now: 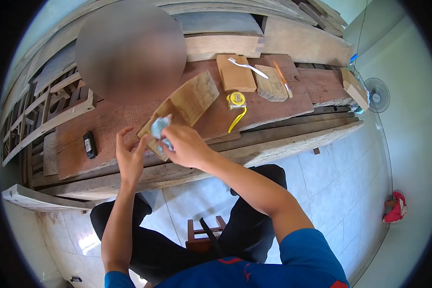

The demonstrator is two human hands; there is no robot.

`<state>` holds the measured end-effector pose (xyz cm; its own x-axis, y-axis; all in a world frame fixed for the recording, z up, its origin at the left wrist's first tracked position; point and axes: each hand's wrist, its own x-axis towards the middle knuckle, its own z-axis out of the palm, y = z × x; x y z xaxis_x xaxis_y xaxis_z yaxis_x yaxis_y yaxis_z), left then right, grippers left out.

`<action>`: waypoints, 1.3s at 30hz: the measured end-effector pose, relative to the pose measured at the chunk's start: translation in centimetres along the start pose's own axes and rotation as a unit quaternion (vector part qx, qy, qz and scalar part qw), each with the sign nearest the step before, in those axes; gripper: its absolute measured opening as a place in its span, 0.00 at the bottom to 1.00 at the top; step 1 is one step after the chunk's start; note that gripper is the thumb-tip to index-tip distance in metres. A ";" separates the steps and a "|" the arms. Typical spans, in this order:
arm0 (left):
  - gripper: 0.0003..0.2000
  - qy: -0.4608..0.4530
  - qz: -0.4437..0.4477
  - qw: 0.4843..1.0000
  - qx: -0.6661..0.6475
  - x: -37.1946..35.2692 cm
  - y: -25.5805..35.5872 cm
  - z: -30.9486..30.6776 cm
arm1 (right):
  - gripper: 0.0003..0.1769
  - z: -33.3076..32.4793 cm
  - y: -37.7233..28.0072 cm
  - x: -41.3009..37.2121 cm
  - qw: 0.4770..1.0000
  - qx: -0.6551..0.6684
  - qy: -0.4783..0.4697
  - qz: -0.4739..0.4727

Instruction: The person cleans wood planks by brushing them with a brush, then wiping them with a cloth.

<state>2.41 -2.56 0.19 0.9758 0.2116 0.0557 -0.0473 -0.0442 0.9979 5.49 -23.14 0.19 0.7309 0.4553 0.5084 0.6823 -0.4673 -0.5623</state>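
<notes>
A flat wooden board (pixel 192 98) lies slanted in front of me, its near end towards my hands. My right hand (pixel 185 146) is closed around a crumpled light blue cloth (pixel 160 127) and presses it against the near end of the board. At the board's left edge is my left hand (pixel 130 156), its thumb against the wood and its fingers curled beside the corner. Left of that hand, a small black object with a white label (pixel 90 145) lies on the reddish plank (pixel 72 161).
Right of the board lie a yellow tape measure (pixel 236 100), two wooden blocks (pixel 237 82), a white toothbrush (pixel 248 67) and a thin orange-brown brush (pixel 282 79). Stacked timber (pixel 302 38) rises behind. A cardboard box (pixel 354 89) and a fan (pixel 378 96) are at right. A round blur hides the back left.
</notes>
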 end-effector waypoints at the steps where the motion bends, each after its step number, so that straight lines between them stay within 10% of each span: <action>1: 0.26 0.002 0.006 1.000 -0.004 0.0 0.2 0.1 | 0.12 -0.4 -0.3 0.1 0.998 -0.051 0.000 -0.026; 6: 0.26 -0.009 0.007 1.000 0.019 -0.8 0.9 0.3 | 0.08 -3.0 5.3 1.5 0.981 -0.121 0.106 0.107; 13: 0.29 0.009 0.007 1.000 -0.009 -0.9 -0.4 0.2 | 0.04 -0.8 -0.4 -0.2 0.996 -0.075 -0.017 -0.055; 18: 0.32 -0.003 -0.033 0.999 0.025 -1.1 0.8 0.3 | 0.07 -2.9 3.4 1.4 0.973 -0.156 0.002 0.168; 22: 0.33 0.006 -0.037 0.999 -0.024 -0.6 -0.7 0.0 | 0.07 0.6 -2.2 -1.0 0.993 -0.096 0.019 -0.071; 28: 0.31 -0.007 -0.050 0.996 0.071 -1.1 1.9 0.3 | 0.07 -2.9 3.0 1.8 0.978 -0.178 -0.009 0.107; 36: 0.34 0.034 -0.006 0.998 0.047 -0.7 -0.7 0.6 | 0.12 -1.2 -0.7 0.1 0.987 -0.083 -0.028 -0.133; 39: 0.34 0.021 -0.009 0.997 0.074 -0.8 0.6 0.2 | 0.08 -3.5 3.4 1.4 0.985 -0.160 -0.020 0.055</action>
<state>1.68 -2.92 0.77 0.9664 0.2536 0.0426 0.0047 -0.1832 0.9831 8.91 -26.74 1.28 0.8041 0.4143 0.4264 0.5739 -0.7283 -0.3744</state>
